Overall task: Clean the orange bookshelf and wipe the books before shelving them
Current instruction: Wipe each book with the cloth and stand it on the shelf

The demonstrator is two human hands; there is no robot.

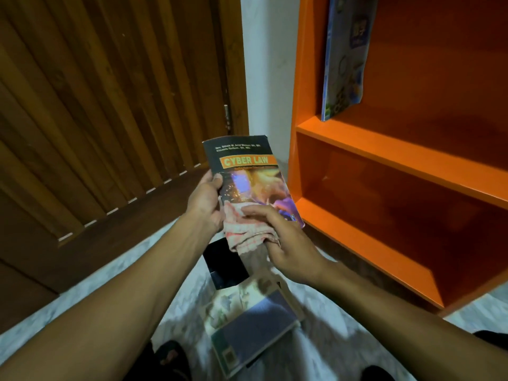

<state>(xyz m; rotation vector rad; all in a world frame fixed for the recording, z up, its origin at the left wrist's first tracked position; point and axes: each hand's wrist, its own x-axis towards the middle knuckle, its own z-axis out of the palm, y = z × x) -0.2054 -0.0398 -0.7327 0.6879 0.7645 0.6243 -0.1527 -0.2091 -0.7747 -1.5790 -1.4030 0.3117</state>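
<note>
Pinching the Cyber Law book only at its left edge, the left hand could drop it as the right hand, fingers bunched around the checked cloth, rubs its cover

Just left of the orange bookshelf, the left hand grips a "Cyber Law" book by its edge while the right hand presses a pink checked cloth on its cover. One blue book leans inside the bookshelf; more books lie on the floor below the hands.
</note>
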